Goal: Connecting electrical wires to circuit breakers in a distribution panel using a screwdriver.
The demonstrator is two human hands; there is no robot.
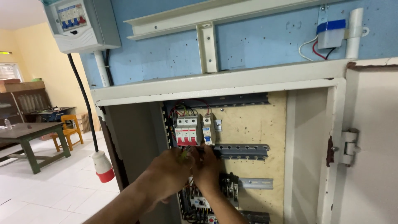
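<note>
Both hands are raised inside the open cabinet (315, 137): the left hand (168, 174) is curled around a slim green-and-yellow tool (183, 153), hardly visible, while the right hand (206, 168) is pressed beside it, its fingers hidden so their grip cannot be told. Just above them, the red-and-white breaker block (187, 130) is mounted on the perforated rail (242, 150). Further up, a grey switch box (81, 25) is fixed to the blue wall (257, 45).
</note>
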